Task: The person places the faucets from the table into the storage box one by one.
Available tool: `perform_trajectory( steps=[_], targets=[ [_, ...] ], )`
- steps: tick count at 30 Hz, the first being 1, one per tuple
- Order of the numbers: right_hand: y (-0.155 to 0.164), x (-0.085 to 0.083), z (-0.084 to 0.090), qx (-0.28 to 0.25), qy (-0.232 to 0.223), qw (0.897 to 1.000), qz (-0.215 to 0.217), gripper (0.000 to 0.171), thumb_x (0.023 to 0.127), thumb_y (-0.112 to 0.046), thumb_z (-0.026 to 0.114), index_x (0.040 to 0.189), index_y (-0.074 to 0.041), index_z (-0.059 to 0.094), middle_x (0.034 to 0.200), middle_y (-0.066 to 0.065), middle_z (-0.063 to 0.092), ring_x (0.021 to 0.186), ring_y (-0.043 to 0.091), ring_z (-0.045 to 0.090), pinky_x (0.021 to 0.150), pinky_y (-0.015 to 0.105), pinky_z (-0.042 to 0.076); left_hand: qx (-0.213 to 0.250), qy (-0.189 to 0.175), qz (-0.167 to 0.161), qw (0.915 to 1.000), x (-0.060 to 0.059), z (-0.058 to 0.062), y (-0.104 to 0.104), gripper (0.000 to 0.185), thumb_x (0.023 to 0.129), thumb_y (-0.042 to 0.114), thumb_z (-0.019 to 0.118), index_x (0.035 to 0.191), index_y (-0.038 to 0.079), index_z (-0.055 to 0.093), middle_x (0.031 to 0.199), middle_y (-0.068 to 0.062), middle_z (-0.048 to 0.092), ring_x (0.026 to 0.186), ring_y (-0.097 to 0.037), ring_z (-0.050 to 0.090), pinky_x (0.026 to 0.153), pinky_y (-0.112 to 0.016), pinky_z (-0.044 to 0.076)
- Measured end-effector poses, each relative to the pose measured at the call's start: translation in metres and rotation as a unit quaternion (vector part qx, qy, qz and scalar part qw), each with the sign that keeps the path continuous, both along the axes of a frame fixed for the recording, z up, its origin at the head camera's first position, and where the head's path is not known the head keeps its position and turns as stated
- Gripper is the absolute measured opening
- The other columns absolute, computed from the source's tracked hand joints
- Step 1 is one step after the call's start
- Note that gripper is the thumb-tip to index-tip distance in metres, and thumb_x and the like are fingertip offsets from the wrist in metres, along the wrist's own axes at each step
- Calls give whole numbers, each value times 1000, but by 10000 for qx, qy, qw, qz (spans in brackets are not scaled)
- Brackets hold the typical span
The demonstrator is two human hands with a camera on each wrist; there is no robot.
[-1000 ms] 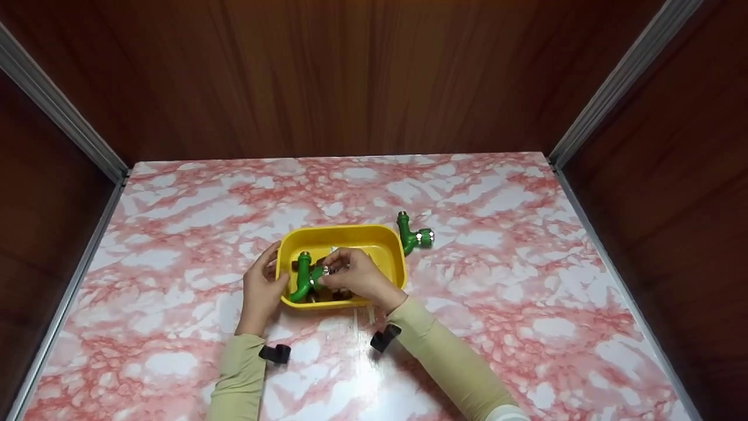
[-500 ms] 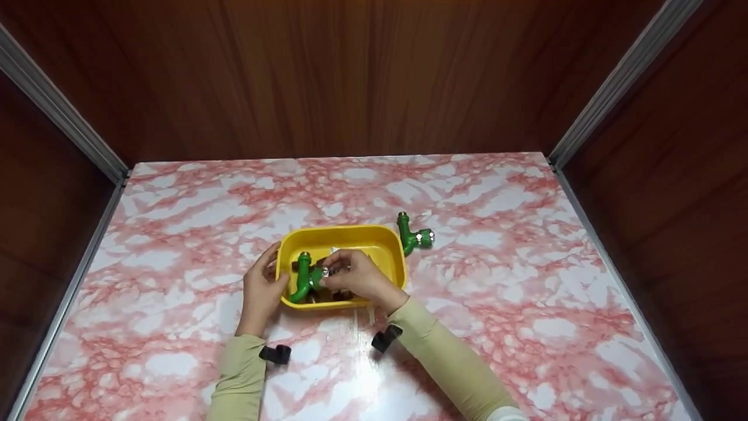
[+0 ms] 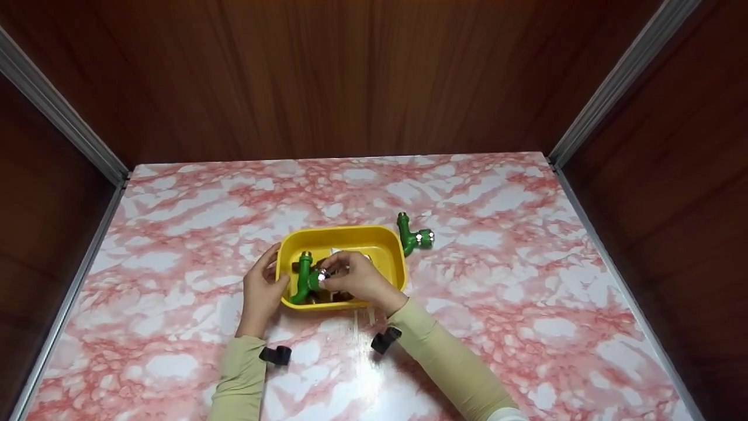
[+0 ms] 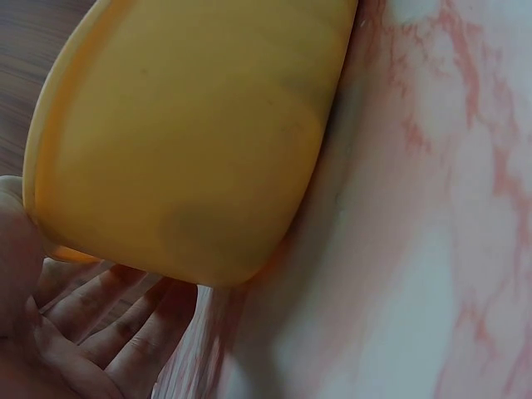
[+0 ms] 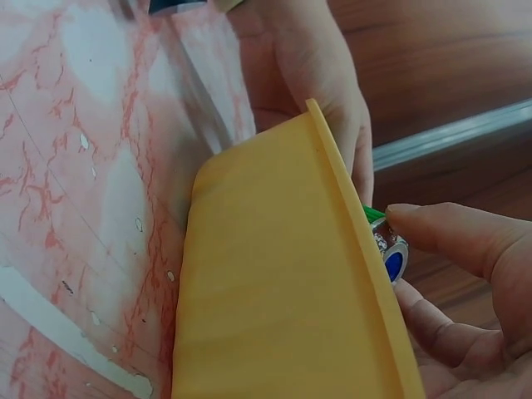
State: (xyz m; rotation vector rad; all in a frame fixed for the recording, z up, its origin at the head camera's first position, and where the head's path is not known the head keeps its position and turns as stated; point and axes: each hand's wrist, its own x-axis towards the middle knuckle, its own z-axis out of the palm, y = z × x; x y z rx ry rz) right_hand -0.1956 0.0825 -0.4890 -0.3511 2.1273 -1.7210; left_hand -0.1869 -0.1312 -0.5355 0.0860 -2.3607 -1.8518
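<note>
The left hand (image 3: 261,290) steadies the left wall of the yellow tub (image 3: 385,241), at the middle of the frame on the marbled surface (image 3: 526,304), with its grip curled round the rim. The right hand (image 3: 356,279) reaches into the tub and pinches the metal end of a green tap (image 3: 304,279). A second tap (image 3: 412,234) lies just right of the tub.

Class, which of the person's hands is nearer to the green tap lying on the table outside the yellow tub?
The right hand, reaching into the yellow tub beside that green tap. The left hand holds the tub's far side.
</note>
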Motion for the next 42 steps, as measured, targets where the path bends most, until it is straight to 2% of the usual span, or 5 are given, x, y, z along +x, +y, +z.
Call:
perform_trajectory(
  steps=[15,19,26,30,42],
  targets=[
    [0,2,-1,-94,3,10000,25,30,77,-1,76,105,2,64,95,13,64,80,20,66,71,31,56,-37,69,-37,10000,0,0,0,66,80,-13,60,140,13,51,128,-12,57,104,-26,60,84,-27,50],
    [0,2,-1,36,96,9999,72,30,77,-1,76,105,1,65,96,12,65,82,19,66,71,29,55,-4,33,-154,9999,8,19,3,64,81,-14,58,141,6,48,129,-18,55,106,-33,58,84,-26,49],
    [2,4,-2,-453,-164,9988,71,25,84,-2,67,108,6,63,99,15,63,81,20,64,75,39,56,32,51,-92,9999,0,0,0,66,81,-13,59,141,12,50,128,-14,56,103,-28,60,79,-24,50],
    [1,5,-3,-837,-508,9952,-37,26,92,-6,60,111,10,61,106,16,61,86,25,64,81,49,52,106,125,-51,9999,0,-1,1,65,79,-14,59,139,12,51,126,-13,58,102,-27,60,79,-24,51],
    [7,7,2,-1108,-842,9895,-404,29,98,-15,51,112,9,61,111,18,61,92,34,63,81,45,54,234,98,-71,9997,1,2,0,67,78,-18,59,139,8,50,129,-20,55,105,-34,59,83,-24,50]
  ],
)
